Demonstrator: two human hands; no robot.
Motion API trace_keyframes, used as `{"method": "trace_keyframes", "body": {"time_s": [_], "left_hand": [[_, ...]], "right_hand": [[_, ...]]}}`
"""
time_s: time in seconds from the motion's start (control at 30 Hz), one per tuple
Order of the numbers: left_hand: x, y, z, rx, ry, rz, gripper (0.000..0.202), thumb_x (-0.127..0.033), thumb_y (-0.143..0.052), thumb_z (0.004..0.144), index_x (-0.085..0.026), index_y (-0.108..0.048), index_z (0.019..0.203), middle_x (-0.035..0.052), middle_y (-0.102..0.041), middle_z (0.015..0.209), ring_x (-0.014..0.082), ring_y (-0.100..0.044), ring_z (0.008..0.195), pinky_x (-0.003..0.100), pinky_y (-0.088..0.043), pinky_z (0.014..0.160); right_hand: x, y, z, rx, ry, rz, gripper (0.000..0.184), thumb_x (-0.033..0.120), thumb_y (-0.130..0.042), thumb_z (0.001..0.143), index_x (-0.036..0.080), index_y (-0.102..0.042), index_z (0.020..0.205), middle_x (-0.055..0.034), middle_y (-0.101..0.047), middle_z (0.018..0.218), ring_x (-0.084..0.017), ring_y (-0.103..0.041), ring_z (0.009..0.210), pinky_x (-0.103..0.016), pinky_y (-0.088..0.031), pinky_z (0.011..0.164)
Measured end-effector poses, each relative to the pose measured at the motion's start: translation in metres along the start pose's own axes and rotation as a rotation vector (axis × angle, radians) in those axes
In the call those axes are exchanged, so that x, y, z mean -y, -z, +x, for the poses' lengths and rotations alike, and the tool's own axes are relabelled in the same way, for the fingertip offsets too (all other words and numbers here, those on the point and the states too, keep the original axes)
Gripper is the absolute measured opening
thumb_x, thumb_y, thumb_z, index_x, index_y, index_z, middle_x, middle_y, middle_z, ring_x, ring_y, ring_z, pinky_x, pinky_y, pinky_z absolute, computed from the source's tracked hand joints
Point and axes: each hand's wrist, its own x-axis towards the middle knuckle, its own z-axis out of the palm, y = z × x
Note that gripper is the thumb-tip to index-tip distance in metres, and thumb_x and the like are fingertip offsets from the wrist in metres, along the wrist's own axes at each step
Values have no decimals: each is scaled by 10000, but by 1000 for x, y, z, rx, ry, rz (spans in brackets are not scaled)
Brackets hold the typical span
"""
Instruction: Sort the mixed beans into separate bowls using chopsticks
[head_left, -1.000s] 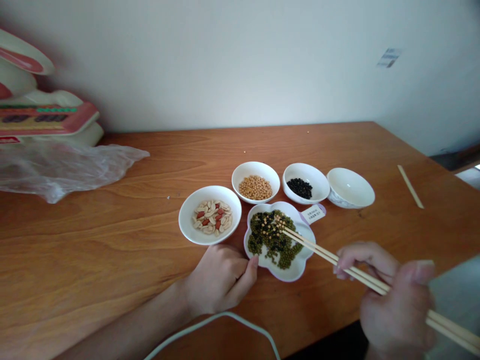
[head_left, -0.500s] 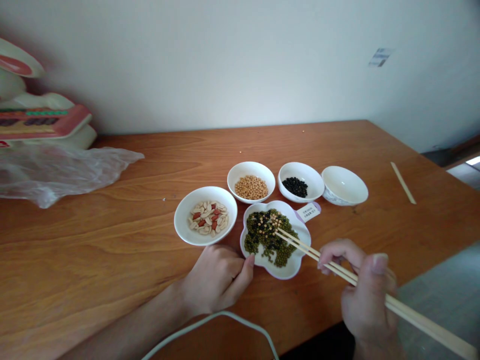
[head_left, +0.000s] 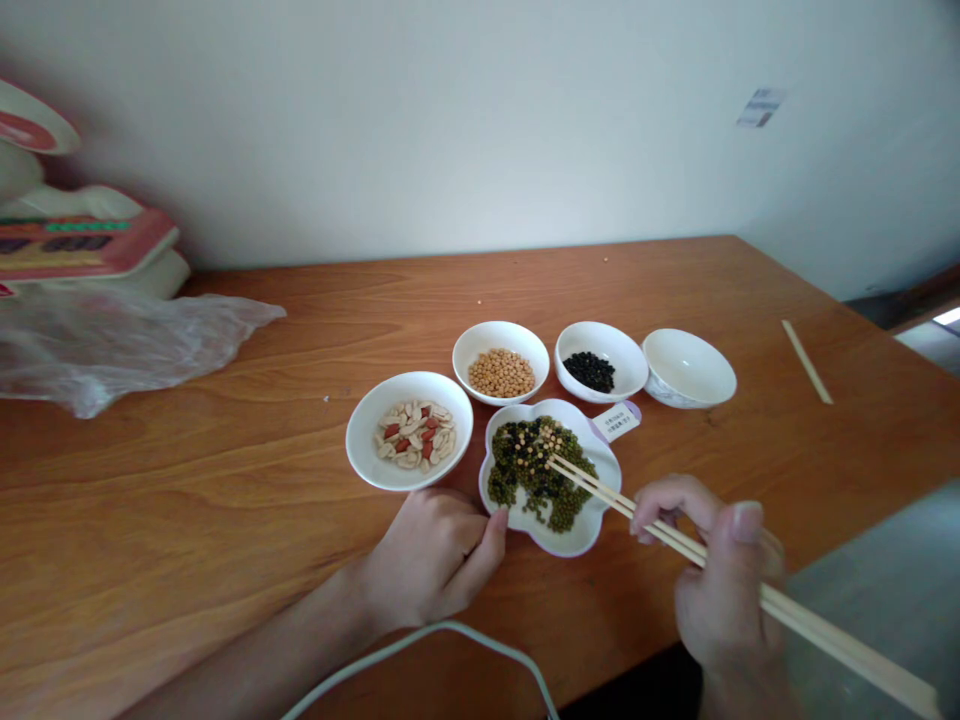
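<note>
My left hand (head_left: 431, 560) is closed at the near left edge of a white flower-shaped plate (head_left: 576, 543), with the thumb on its rim. The plate holds a mix of small green beans (head_left: 568, 510), black beans and a few yellow soybeans. In my right hand (head_left: 720, 570) is a pair of wooden chopsticks (head_left: 604, 492), slanting down to the left. Their tips are in the plate among the beans, close to the soybeans. I cannot tell whether a bean is pinched between the tips.
Around the plate stand white bowls: one with peanuts (head_left: 409, 478), one with soybeans (head_left: 501, 372), one with black beans (head_left: 590, 371), and a bare one (head_left: 690, 368). A wooden stick (head_left: 807, 362) lies at right. Plastic bag (head_left: 135, 345) and toy keyboard (head_left: 97, 245) are left; a cable (head_left: 442, 628) crosses in front.
The view has shifted very slightly. My right hand has moved a little to the left; the chopstick tips stay among the beans, and my left hand keeps its place at the plate.
</note>
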Motion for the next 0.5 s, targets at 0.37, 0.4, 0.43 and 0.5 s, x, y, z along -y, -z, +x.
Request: {"method": "trace_keyframes", "body": {"time_s": [0.37, 0.4, 0.43, 0.5], "left_hand": [[1, -1, -1, 14, 11, 3, 559, -249, -342, 1146, -182, -487, 611, 4, -579, 546, 101, -403, 464, 364, -241, 575], [2, -2, -1, 16, 13, 7, 561, -253, -339, 1148, -182, -489, 612, 4, -580, 546, 102, -403, 464, 366, -241, 575], [1, -2, -1, 20, 14, 12, 564, -258, -336, 1149, -182, -491, 612, 6, -582, 546, 102, -403, 464, 368, -240, 575], [1, -2, -1, 24, 21, 24, 574, -266, -328, 1152, -182, -493, 608, 9, -585, 545, 102, -402, 463, 371, -236, 574]], "right_hand": [[12, -5, -3, -116, -69, -11, 750, 614, -234, 1119, 211, -680, 671, -50, -682, 686, -189, -632, 692, -346, -395, 632], [9, -2, -2, -112, -22, -18, 759, 604, -225, 1121, 211, -687, 664, -52, -693, 680, -190, -645, 686, -343, -399, 616], [6, 1, -1, -104, 35, -20, 769, 599, -221, 1122, 212, -694, 655, -52, -700, 666, -190, -652, 672, -340, -406, 602], [3, 7, 0, -98, 89, -21, 796, 623, -208, 1116, 214, -708, 651, -56, -713, 666, -199, -671, 679, -339, -433, 608]]}}
